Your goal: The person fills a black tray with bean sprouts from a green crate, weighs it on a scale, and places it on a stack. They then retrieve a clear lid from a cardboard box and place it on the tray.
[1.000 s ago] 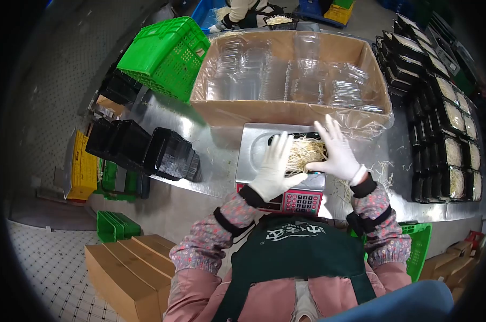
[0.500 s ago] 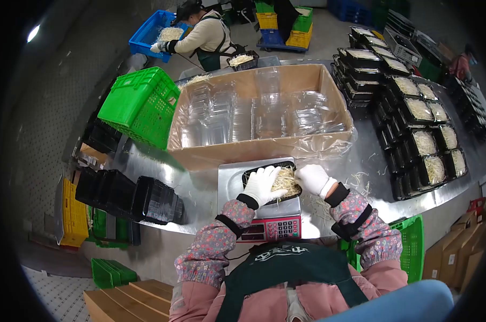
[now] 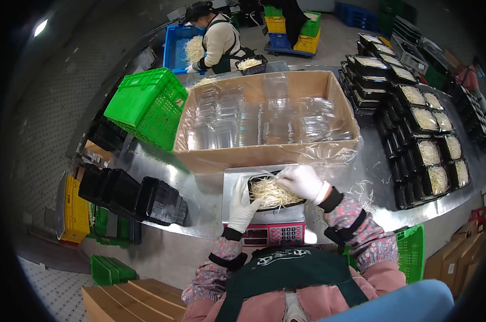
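A black plastic tray (image 3: 252, 185) heaped with bean sprouts (image 3: 275, 194) sits on the metal pan of a red digital scale (image 3: 286, 234). My left hand (image 3: 241, 208), in a white glove, rests along the tray's left side with thumb and fingers apart, the thumb near the sprouts. Over the tray's upper right edge is my right hand (image 3: 303, 183), also gloved, its fingers pinched together. A few pale strands show at those fingertips; the rest of the pinch is hidden.
Behind the scale stands a cardboard box (image 3: 253, 156) of clear lids. Stacked black trays (image 3: 160, 201) and a green crate (image 3: 146, 107) are on the left. Filled trays (image 3: 428, 153) are piled on the right. Loose sprouts (image 3: 363, 196) lie nearby. A co-worker (image 3: 221, 40) stands beyond the box.
My left hand has slid off the top of the sprouts to the tray's left side. My right hand has moved left over the tray's upper edge. The co-worker's handful of sprouts has shifted right.
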Demonstrator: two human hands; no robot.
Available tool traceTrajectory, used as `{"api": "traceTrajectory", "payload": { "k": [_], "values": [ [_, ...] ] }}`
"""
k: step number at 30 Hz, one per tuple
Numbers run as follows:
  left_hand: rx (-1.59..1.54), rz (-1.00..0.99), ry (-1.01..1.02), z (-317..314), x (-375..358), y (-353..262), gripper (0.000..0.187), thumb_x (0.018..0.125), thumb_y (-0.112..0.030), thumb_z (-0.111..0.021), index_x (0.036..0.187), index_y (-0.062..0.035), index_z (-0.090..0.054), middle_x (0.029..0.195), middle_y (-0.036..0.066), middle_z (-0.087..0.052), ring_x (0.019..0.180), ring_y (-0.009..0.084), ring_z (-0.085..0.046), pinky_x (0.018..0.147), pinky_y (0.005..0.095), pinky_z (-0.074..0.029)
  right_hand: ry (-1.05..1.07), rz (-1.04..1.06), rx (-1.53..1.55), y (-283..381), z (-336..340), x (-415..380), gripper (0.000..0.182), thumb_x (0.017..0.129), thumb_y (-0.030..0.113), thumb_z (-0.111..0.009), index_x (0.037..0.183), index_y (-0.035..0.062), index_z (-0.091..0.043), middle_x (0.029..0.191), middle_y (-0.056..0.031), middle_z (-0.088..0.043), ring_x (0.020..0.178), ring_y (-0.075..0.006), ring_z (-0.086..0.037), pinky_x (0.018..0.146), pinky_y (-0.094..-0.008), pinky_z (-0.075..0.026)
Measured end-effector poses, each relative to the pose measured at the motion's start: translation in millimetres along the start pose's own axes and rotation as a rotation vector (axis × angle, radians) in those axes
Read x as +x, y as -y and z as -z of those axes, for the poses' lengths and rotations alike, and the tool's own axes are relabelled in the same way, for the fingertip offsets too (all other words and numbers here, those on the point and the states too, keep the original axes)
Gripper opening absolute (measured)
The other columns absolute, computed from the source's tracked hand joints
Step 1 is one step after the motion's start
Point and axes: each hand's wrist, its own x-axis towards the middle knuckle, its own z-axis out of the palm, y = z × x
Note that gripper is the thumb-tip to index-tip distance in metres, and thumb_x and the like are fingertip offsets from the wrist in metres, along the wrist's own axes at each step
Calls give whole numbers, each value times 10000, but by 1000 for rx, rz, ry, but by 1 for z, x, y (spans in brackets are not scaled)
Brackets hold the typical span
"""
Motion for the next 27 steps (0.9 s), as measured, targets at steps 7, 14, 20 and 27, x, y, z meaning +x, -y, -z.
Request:
{"api": "traceTrajectory", "payload": {
  "k": [7, 14, 20, 27],
  "values": [
    [-240, 90, 18, -6, -23, 9, 685, 982, -170, -530, 1508, 30, -139, 1536, 200, -247, 1436, 289, -245, 1156, 397, -229, 157, -70, -48, -16, 5, -14, 523, 801, 376, -702, 1185, 30, -623, 1076, -153, -633, 1048, -310, -588, 883, -398, -489],
    [724, -271, 133, -37, 6, -7, 712, 872, -292, -607, 1447, 21, -327, 1431, 237, -410, 1282, 376, -429, 1086, 523, -277, 301, -38, -168, -24, -39, -22, 832, 716, 513, -734, 1319, -11, -502, 1239, -179, -563, 1163, -345, -511, 996, -413, -406],
    [945, -257, 242, -41, 5, -4, 633, 901, -398, -552, 1382, 0, -444, 1387, 190, -479, 1315, 363, -391, 1074, 562, -267, 309, 30, -117, -37, -36, -23, 847, 709, 451, -769, 1355, -8, -470, 1242, -180, -567, 1144, -364, -507, 995, -430, -409],
    [871, -247, 275, -18, 0, -44, 1092, 656, -488, -789, 1473, 2, -255, 1505, 225, -281, 1416, 463, -156, 1116, 584, -158, 86, -162, 366, -20, 28, -32, 710, 834, 251, -728, 1448, 92, -410, 1457, -217, -407, 1362, -339, -377, 1135, -405, -290]
  ]
}}
